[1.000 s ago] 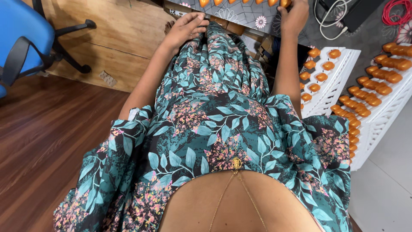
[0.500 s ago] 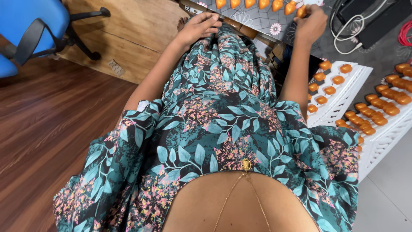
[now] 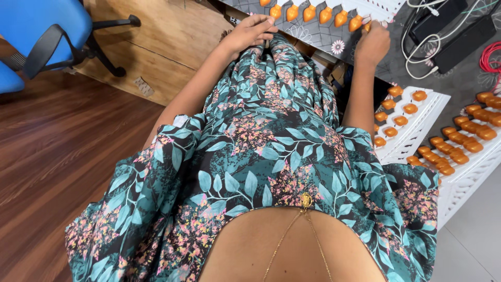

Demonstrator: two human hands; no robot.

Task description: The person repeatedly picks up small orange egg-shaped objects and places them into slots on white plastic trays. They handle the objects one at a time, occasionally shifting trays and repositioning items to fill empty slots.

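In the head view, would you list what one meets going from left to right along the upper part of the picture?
Blue office chair → wooden panel → left hand → row of orange bulb-shaped pieces → right hand → white cables → red cable.

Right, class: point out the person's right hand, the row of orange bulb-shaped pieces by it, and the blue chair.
right hand (image 3: 373, 44), head view, back of the hand.
row of orange pieces (image 3: 310, 12), head view, one middle piece.
blue chair (image 3: 39, 23), head view, the seat.
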